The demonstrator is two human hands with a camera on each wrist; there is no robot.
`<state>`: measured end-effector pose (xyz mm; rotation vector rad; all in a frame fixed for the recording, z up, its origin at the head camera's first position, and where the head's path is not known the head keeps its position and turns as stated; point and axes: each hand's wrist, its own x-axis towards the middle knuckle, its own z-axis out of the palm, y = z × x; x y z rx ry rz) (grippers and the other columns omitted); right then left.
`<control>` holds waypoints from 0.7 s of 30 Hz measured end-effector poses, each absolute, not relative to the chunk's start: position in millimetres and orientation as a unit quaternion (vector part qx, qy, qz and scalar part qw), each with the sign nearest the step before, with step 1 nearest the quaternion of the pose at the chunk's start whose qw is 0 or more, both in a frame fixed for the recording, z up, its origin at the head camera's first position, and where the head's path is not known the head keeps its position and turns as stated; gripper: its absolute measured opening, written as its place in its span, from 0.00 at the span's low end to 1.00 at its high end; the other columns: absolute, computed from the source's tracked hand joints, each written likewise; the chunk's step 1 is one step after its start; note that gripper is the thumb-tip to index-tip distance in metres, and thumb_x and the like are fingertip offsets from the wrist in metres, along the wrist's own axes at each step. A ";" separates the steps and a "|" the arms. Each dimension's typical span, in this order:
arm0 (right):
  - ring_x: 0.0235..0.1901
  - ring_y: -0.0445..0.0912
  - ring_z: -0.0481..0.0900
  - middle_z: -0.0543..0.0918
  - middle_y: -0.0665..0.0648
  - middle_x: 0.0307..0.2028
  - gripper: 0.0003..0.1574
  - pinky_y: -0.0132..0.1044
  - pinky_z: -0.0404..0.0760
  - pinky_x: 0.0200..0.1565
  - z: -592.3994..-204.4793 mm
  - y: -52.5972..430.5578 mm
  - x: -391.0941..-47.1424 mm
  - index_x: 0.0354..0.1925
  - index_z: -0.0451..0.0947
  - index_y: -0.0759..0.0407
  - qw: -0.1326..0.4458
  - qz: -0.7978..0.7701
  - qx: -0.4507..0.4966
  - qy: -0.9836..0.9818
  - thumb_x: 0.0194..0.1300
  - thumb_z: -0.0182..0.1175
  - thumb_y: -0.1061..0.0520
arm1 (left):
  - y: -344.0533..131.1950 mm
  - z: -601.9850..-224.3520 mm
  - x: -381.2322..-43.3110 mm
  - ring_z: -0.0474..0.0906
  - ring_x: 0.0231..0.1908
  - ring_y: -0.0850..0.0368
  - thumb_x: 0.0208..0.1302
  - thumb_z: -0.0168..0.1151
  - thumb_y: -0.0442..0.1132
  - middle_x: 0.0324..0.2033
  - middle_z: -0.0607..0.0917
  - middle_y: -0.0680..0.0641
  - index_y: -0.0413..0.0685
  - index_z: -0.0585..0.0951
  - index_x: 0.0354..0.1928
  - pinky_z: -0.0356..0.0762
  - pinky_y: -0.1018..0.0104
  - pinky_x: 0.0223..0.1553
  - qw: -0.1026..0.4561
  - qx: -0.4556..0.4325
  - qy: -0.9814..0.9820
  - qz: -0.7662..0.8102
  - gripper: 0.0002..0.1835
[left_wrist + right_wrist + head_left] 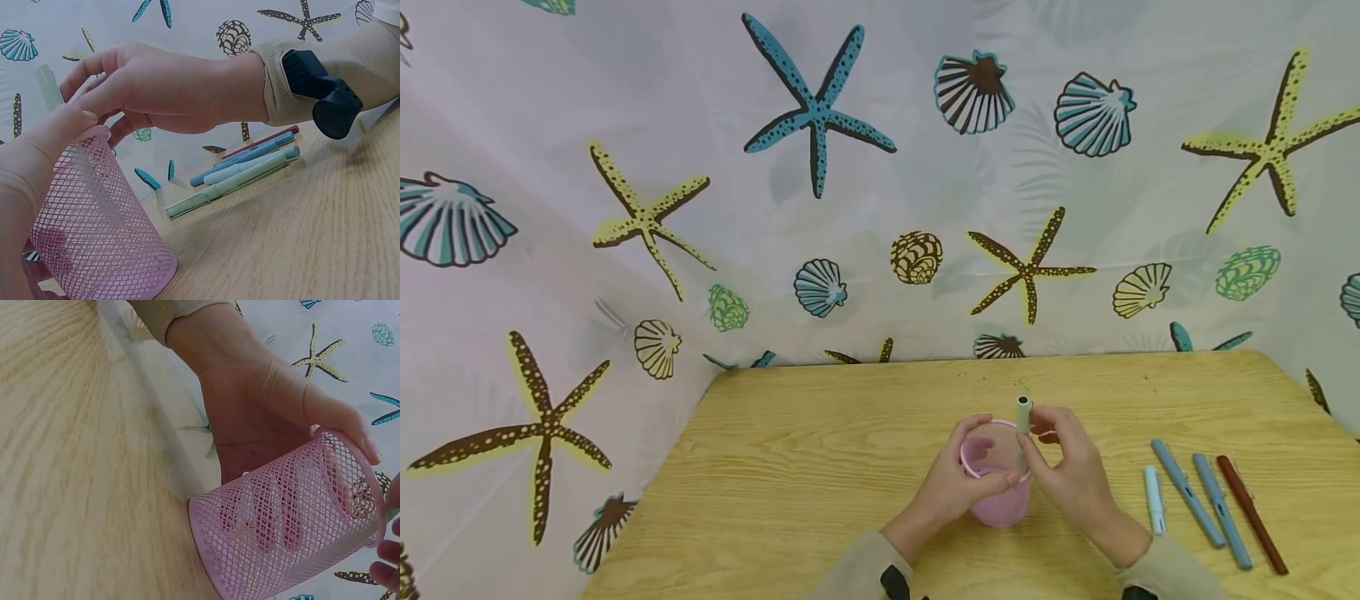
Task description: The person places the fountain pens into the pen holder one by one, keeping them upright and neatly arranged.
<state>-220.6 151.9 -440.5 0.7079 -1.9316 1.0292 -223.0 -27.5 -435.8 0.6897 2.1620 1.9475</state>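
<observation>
A pink mesh pen cup (1000, 508) stands on the wooden table, its opening upward. My left hand (951, 483) grips it round the side, thumb near the rim; in the right wrist view the fingers of this left hand (244, 394) show through the mesh (281, 519). My right hand (1075, 471) pinches a pale green pen (1023, 414) upright at the cup's right rim. In the left wrist view, the pen's lower part is visible through the mesh, inside the cup (100, 219). The right hand (156, 94) is above the rim there.
To the right on the table (775, 467) lie several pens side by side: a short pale one (1154, 500), two blue ones (1187, 492) and a dark red one (1252, 512). Behind the table hangs a cloth (880, 192) printed with starfish and shells.
</observation>
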 end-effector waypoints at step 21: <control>0.34 0.45 0.76 0.76 0.56 0.38 0.16 0.36 0.79 0.32 -450.4 166.2 -217.0 0.41 0.75 0.65 0.368 0.391 0.256 -0.804 0.52 0.63 0.73 | -24.6 -459.6 -237.2 0.69 0.55 0.44 0.51 0.71 0.46 0.56 0.70 0.40 0.64 0.61 0.64 0.73 0.52 0.47 0.071 0.227 0.727 0.644 0.39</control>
